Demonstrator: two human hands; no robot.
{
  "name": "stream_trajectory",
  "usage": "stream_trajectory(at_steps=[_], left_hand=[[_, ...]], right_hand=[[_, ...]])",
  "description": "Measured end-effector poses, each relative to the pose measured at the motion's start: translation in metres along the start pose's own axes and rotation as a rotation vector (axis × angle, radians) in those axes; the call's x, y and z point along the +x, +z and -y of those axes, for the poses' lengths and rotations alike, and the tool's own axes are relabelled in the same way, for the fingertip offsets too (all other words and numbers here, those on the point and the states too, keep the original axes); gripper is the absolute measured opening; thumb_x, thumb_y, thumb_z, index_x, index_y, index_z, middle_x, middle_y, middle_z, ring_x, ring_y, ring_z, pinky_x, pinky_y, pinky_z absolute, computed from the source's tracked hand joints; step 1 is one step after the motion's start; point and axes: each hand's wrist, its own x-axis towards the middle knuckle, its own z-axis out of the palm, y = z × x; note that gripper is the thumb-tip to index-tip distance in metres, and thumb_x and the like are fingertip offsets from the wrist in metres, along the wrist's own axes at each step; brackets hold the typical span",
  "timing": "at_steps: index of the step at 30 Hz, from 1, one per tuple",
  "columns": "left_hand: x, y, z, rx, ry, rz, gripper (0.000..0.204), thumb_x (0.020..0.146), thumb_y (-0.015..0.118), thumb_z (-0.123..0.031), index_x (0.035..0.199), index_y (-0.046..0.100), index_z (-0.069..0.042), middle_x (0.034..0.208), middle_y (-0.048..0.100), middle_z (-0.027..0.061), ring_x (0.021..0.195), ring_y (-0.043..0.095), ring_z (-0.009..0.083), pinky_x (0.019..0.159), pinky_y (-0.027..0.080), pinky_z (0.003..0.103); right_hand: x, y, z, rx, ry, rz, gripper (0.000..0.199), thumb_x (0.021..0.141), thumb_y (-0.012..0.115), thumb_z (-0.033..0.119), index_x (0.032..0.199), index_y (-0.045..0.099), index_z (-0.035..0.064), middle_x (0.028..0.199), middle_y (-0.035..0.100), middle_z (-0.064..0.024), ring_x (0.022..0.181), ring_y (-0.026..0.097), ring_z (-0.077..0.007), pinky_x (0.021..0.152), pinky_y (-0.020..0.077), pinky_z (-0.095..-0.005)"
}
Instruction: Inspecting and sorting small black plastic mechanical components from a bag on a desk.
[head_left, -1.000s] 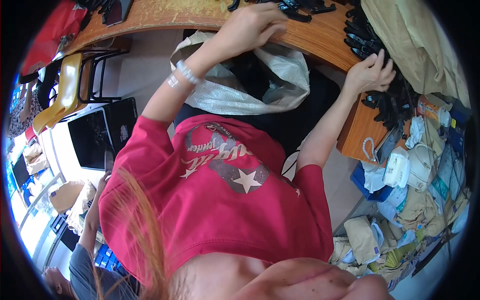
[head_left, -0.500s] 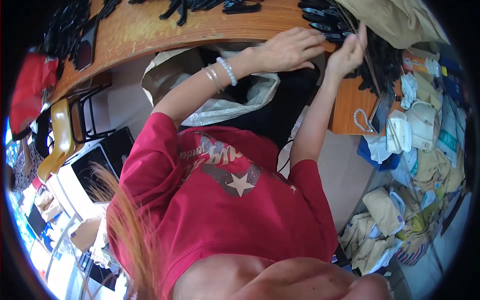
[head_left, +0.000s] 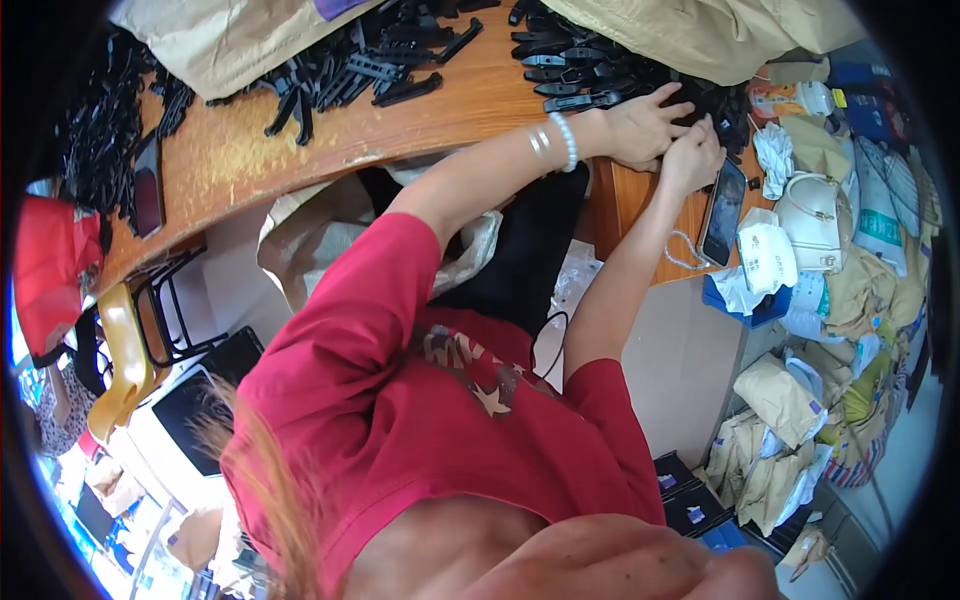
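My left hand (head_left: 640, 132) reaches across to the right side of the wooden table, its fingers spread over the edge of a pile of slim black plastic pieces (head_left: 585, 100). Close beside it, my right hand (head_left: 692, 160) has its fingers bent together at a second dark heap (head_left: 722, 105). Whatever lies between those fingertips is hidden. The two hands almost touch at the fingers. Just right of my right hand, a smartphone (head_left: 722, 213) rests on a lower orange-brown surface (head_left: 620, 215).
More black plastic pieces (head_left: 365, 75) lie across the table (head_left: 235, 150), near two brown sacks (head_left: 240, 45) (head_left: 690, 35). An open sack (head_left: 290, 245) stands below the edge. A white bead string (head_left: 683, 250), tissue pack (head_left: 768, 252) and white handbag (head_left: 810, 222) are at right. A yellow chair (head_left: 125, 360) stands left.
Both hands have come closer together, with the left moved rightward to the black pieces and the right lowered onto the dark heap. The view has shifted, showing more of the table's far side.
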Motion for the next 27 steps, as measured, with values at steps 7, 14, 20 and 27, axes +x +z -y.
stream_trajectory(at_steps=[7, 14, 20, 27], left_hand=[[-0.025, -0.012, 0.015, 0.005, -0.001, -0.032, 0.042, 0.065, 0.068, -0.033, 0.099, 0.068, -0.008, 0.111, 0.06, 0.0047, 0.114, 0.047, 0.0276, 0.103, 0.03, 0.046], [-0.035, -0.021, 0.012, 0.041, -0.026, -0.098, 0.033, 0.064, 0.071, -0.026, 0.093, 0.07, -0.01, 0.107, 0.061, -0.0002, 0.106, 0.05, 0.0207, 0.103, 0.031, 0.043], [-0.039, -0.023, 0.013, 0.049, -0.064, 0.098, 0.037, 0.07, 0.07, -0.032, 0.101, 0.067, -0.011, 0.112, 0.06, 0.0022, 0.112, 0.049, 0.0213, 0.101, 0.032, 0.044], [-0.05, -0.036, 0.025, -0.118, -0.049, -0.224, 0.038, 0.077, 0.053, -0.019, 0.107, 0.062, 0.003, 0.105, 0.061, 0.0125, 0.122, 0.044, 0.0314, 0.106, 0.03, 0.047]], right_hand=[[-0.022, 0.019, 0.035, 0.487, -0.047, -0.224, 0.037, 0.096, 0.039, 0.023, 0.095, 0.069, 0.0019, 0.098, 0.067, -0.015, 0.096, 0.058, -0.0332, 0.088, 0.042, -0.042], [-0.032, 0.013, 0.051, 0.561, 0.02, -0.202, 0.043, 0.099, 0.036, 0.03, 0.107, 0.067, 0.0007, 0.108, 0.065, -0.0155, 0.101, 0.057, -0.0304, 0.09, 0.0411, -0.039], [-0.038, 0.013, 0.052, 0.541, -0.101, -0.26, 0.04, 0.098, 0.038, 0.026, 0.104, 0.066, -0.0025, 0.114, 0.062, -0.0202, 0.11, 0.053, -0.0332, 0.095, 0.0386, -0.0418], [-0.041, 0.025, 0.066, 0.303, -0.131, -0.311, 0.033, 0.093, 0.044, 0.02, 0.095, 0.068, -0.0034, 0.099, 0.067, -0.0186, 0.097, 0.061, -0.0342, 0.087, 0.0442, -0.0422]])
